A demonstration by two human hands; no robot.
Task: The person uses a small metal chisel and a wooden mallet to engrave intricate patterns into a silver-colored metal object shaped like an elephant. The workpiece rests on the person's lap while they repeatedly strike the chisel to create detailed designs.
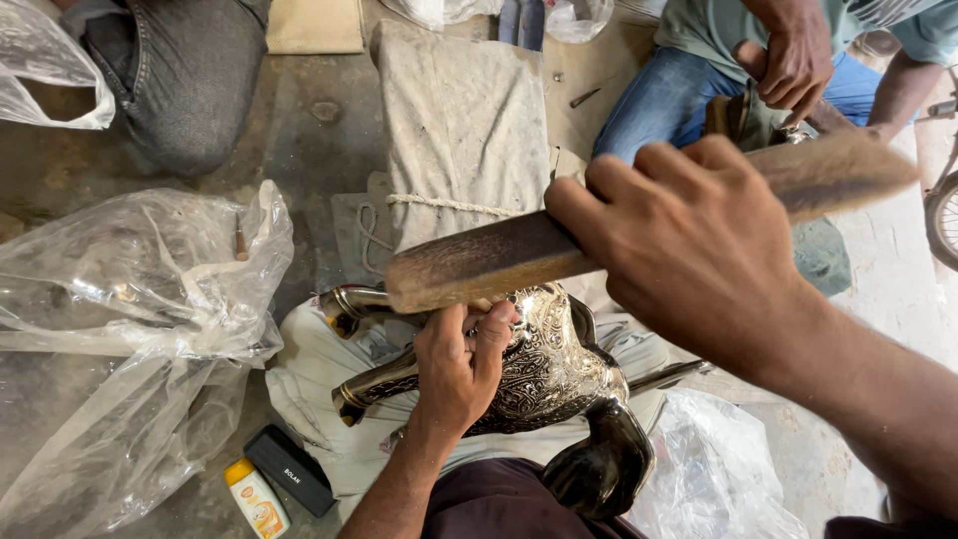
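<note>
Gripping a long wooden brush (519,255), the right hand (689,245) has its fingers closed tight round the middle of the handle; the brush's long axis runs from about eight o'clock up to two o'clock, with its blurred bristle end toward two o'clock. Directly below, at about seven o'clock from that hand, sits an ornate silver and black metal figure (549,374) on a pale cloth (309,374); the brush's lower end touches or nearly touches its top. The left hand (459,364) is the nearer one, fingers curled and clamped on the figure's engraved body. Crumpled clear plastic (130,299) lies at nine o'clock; another person's hand (793,60) rests at one o'clock.
</note>
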